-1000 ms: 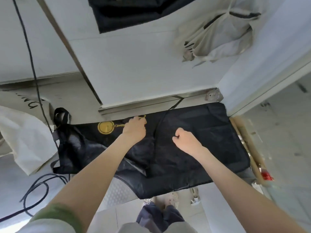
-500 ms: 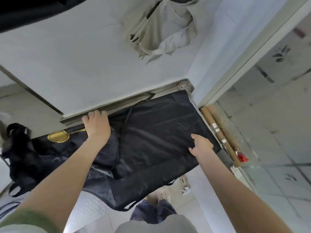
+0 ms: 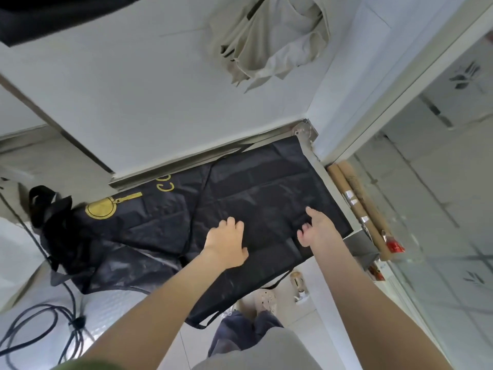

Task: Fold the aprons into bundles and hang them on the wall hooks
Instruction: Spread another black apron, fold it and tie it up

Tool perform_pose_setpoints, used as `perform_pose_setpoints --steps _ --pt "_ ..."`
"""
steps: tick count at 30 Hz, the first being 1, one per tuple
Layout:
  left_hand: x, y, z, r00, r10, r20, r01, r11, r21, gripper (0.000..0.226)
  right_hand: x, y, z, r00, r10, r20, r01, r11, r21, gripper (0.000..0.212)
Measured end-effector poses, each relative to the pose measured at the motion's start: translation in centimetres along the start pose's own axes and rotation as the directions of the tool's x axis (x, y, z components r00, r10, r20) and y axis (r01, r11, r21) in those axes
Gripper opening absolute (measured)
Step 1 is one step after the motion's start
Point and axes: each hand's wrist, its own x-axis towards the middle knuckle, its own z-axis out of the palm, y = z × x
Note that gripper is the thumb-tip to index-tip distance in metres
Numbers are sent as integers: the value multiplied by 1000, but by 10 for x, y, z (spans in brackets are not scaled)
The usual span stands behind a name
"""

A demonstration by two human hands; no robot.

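A black apron [image 3: 256, 198] with a gold pan print lies spread flat on the table, its near edge hanging over the front. My left hand [image 3: 226, 243] rests on the cloth near its middle, fingers loosely bent. My right hand [image 3: 317, 228] lies flat on the cloth near the right end, fingers spread. A beige apron bundle [image 3: 269, 38] hangs on the white wall above. Part of another black apron [image 3: 53, 14] hangs at the top left.
A crumpled black strap heap [image 3: 50, 206] sits at the apron's left end beside white cloth [image 3: 16, 252]. Black cables [image 3: 40, 329] loop at the lower left. Cardboard tubes [image 3: 357, 206] lie along the table's right side by a glass partition [image 3: 440, 209].
My left hand has come from the apron's far edge by the wall to the middle of the cloth. The right hand has stayed near the right end. The gold lettering is now uncovered.
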Motion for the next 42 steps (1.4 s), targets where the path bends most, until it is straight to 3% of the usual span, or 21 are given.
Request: perform_pose_setpoints --steps 1,3,6,9,13,17,21,26,28,30,32,37,39,42 --pt "-2 3 1 1000 22 -14 -22 1000 7 57 -5 -3 2 999 5 45 -6 1000 21 40" --pt "-1 -1 1 999 51 -18 -50 996 72 58 -9 -9 3 1000 -10 14 11 999 -51 29" --pt "-7 12 2 999 27 -43 -19 986 164 44 -6 -3 -9 984 -143 -107 121 973 -196 54" --pt "-12 24 9 996 -92 -20 94 973 211 45 -3 3 -24 947 -274 -167 179 885 -431 58" --pt "-15 31 17 988 -156 0 149 949 277 64 0 8 -31 935 -339 -104 253 844 -472 52" --pt "-17 27 26 982 -187 -29 186 925 331 70 -4 3 -38 929 -364 -73 278 814 -510 44" --pt "-27 15 26 972 -157 -173 202 935 290 71 -4 -1 -45 908 -413 -67 311 774 -551 44" --pt "-39 6 16 951 -100 -292 180 948 262 67 22 -2 -54 929 -370 -4 321 810 -491 29" --pt "-43 -3 14 939 -157 -306 258 910 325 60 33 1 -61 925 -379 19 338 799 -498 37" --pt "-47 -12 14 938 -206 -279 291 905 311 54 25 4 -61 918 -389 71 371 787 -493 45" --pt "-57 -8 0 942 -300 -153 334 886 321 55 5 1 -55 915 -386 119 393 781 -486 51" --pt "-70 4 -4 894 -418 -164 448 855 262 52 -17 8 -50 837 -481 262 524 565 -637 27" --pt "-72 6 -8 896 -399 -193 439 861 256 53 -24 14 -50 858 -429 282 507 624 -595 28" --pt "-72 5 -15 896 -358 -264 430 849 307 58 -31 19 -46 889 -232 395 424 744 -516 28"
